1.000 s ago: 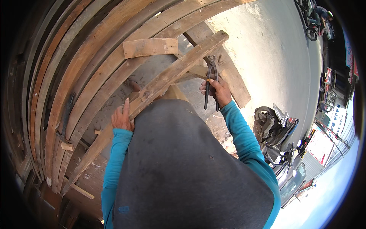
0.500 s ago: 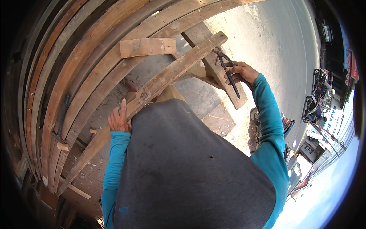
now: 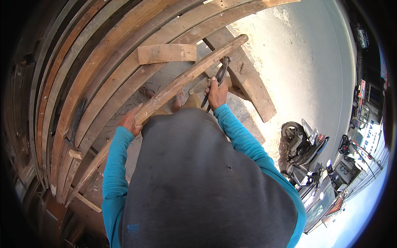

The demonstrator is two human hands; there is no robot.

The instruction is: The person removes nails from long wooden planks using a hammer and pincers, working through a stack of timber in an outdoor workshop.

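Observation:
A long wooden beam [image 3: 194, 76] slants across in front of me, from far right to near left. My left hand [image 3: 130, 119] is closed around its near part, beside my dark apron. In my right hand [image 3: 217, 93] is a pair of dark metal pincers [image 3: 222, 71], fingers wrapped round the handles. The pincers' jaws point up, close to the underside of the beam's far end; whether they touch it I cannot tell. A short wooden block [image 3: 166, 54] lies beyond the beam, on the stacked timber.
Long planks [image 3: 93, 62] are stacked at the left, with a hammer [image 3: 77, 124] lying on them. A wide board [image 3: 252, 84] stands under the beam's far end. My bare feet [image 3: 179, 101] show below the beam. A parked motorcycle [image 3: 304, 142] stands at the right beside the road.
My right hand has moved left and nearer my body, and the pincers' handles have come closer together. The beam has turned to show a narrower face. My left hand has shifted slightly up.

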